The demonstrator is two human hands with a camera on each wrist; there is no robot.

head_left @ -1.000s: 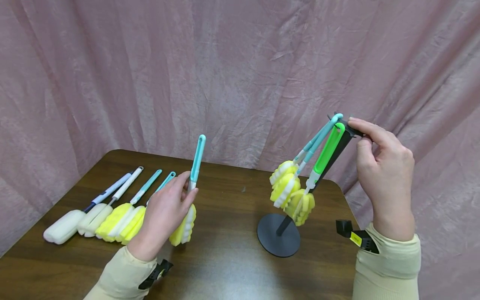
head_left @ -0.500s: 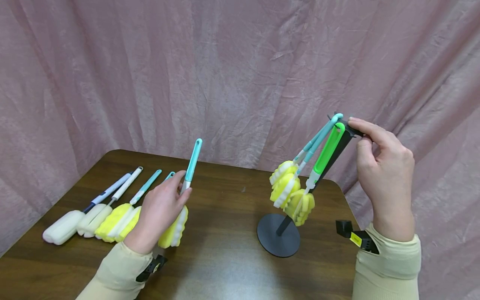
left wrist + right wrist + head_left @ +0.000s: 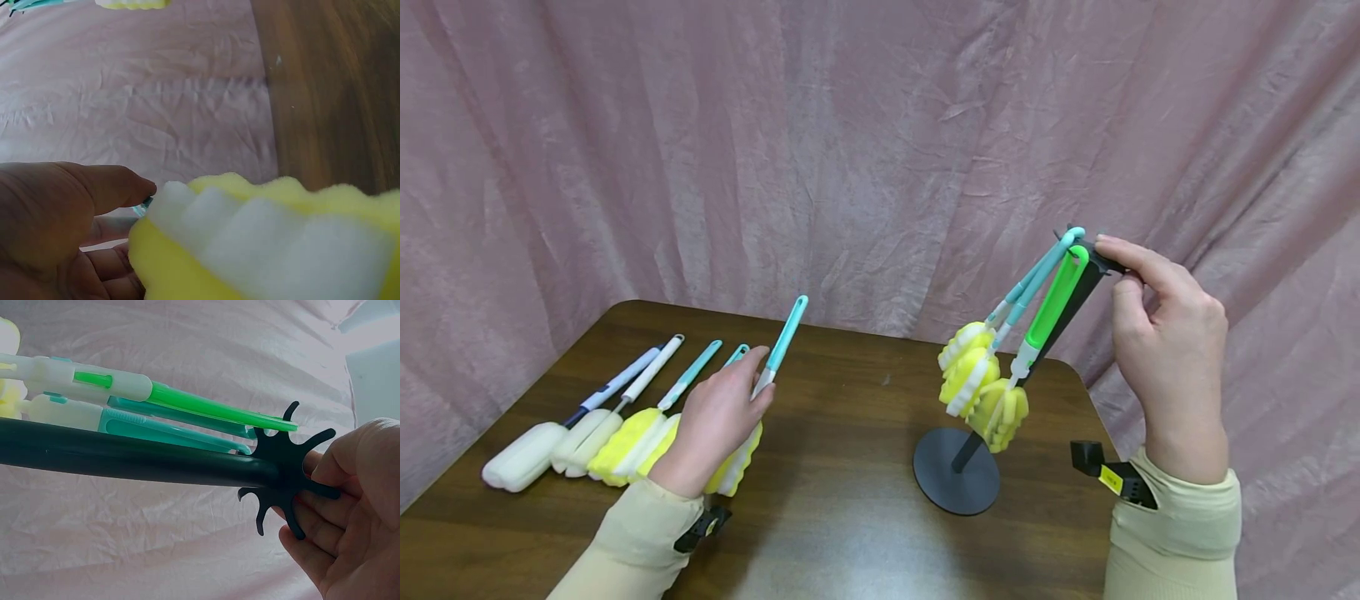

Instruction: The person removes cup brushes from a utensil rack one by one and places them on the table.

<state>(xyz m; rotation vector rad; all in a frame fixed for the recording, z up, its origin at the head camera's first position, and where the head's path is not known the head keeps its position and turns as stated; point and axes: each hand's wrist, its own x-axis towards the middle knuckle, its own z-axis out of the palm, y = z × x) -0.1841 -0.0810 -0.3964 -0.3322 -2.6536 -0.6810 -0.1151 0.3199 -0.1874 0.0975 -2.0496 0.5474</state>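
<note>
My left hand [image 3: 715,421] pinches a cup-cleaning sponge brush [image 3: 786,335] near its white neck. The teal handle leans up to the right, and the yellow-and-white sponge head [image 3: 281,240] hangs below the hand, large in the left wrist view. At the right stands a black rack [image 3: 957,473] with a round base and curved hooks [image 3: 281,456] on top. My right hand [image 3: 1172,342] holds the hooked top between thumb and fingers. On the hooks hang a green-handled sponge brush [image 3: 1056,304] and two teal-handled sponge brushes [image 3: 1033,283], heads downward.
Left on the brown wooden table [image 3: 850,525] lie a white-headed brush with a blue handle [image 3: 625,379], another with a white handle [image 3: 655,367], and a teal-handled one [image 3: 692,375]. A further teal handle [image 3: 739,353] shows partly behind my left hand. A pink curtain [image 3: 865,167] hangs behind.
My left hand has moved left and slightly down with the brush, whose handle now leans further right. My right hand, the rack and the hanging brushes stay put.
</note>
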